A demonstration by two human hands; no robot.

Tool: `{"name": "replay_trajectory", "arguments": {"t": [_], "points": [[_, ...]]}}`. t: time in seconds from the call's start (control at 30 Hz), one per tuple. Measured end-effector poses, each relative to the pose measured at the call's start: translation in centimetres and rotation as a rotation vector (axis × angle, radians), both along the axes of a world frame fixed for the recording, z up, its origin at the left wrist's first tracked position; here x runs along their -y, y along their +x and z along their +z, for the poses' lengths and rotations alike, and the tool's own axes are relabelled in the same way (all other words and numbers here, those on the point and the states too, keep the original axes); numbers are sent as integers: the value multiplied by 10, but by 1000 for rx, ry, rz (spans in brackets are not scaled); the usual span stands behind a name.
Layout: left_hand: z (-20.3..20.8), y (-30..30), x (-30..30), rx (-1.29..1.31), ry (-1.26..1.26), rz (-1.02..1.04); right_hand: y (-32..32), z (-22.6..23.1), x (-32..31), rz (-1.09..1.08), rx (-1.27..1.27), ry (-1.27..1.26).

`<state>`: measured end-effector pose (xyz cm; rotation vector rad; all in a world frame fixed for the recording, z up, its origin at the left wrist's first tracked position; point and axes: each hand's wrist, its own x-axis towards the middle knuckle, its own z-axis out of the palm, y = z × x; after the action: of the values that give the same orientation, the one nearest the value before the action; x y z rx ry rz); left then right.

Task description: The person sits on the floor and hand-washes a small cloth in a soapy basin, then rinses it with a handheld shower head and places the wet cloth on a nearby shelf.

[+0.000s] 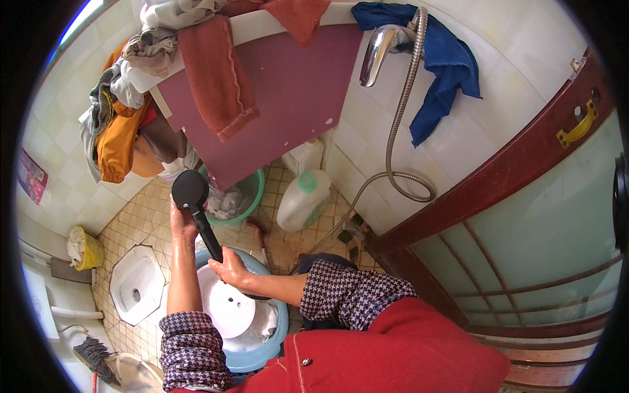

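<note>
One shower head (190,189) hangs left of frame centre, right hand's (232,270) fingers curled round its handle (208,234); left hand's (181,221) fingertips hidden, grip unclear. Apparently rinsing; next calls for steady aim.

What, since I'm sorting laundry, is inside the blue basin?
The basin holds a round white piece and, seemingly, white cloth. Whatever lies beneath them is hidden; the right hand also covers part.

Centre: black shower head (190,190), light-blue basin (279,337) lower, green tub (256,200) higher; navy-and-white houndstooth sleeves (357,293), red top (393,347) at bottom. Upper left: rust towel (219,85), orange garment (118,149). Upper right: blue cloth (453,72), dark-red door frame (495,159).
</note>
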<state>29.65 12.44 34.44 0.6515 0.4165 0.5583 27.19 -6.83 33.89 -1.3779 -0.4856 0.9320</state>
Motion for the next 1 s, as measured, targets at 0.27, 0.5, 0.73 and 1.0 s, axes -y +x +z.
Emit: {"name": "replay_trajectory", "arguments": {"t": [0.27,0.5,0.73,1.0], "points": [[-1,-18,17,-288,165,16,4,-28,-13,-67,89,-115],[6,-21,48,-193,77,-74,9,-25,-22,-95,94,-143],[12,-37,34,-325,-72,102,2,-33,-17,-77,115,-49],[-77,-104,9,-918,541,118,14,-38,-23,-103,163,-89]]}}
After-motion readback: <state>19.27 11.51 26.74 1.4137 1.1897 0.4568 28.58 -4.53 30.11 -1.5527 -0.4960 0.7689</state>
